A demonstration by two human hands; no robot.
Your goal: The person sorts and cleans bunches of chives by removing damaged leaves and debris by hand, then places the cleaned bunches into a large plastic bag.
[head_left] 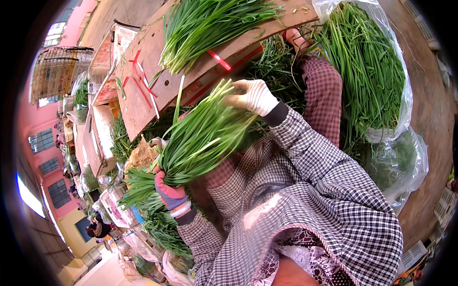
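A long bunch of green garlic chives lies slantwise in front of me, above my lap. My left hand, in a pink and grey glove, is closed around its leafy lower end, with the leaf tips spilling out to the left. At the pale stem ends is my right hand, in a white knit glove with bare fingertips. Its thumb and fingers are bent toward the stems but smeared by motion, so whether they grip any is unclear. Beyond, a pile of chives rests on a brown board.
Red and white tie strips lie on the board, and one red strip crosses its near edge. A large clear plastic bag full of chives stands at the right. More greens lie at lower left, beside a crumpled brown bag.
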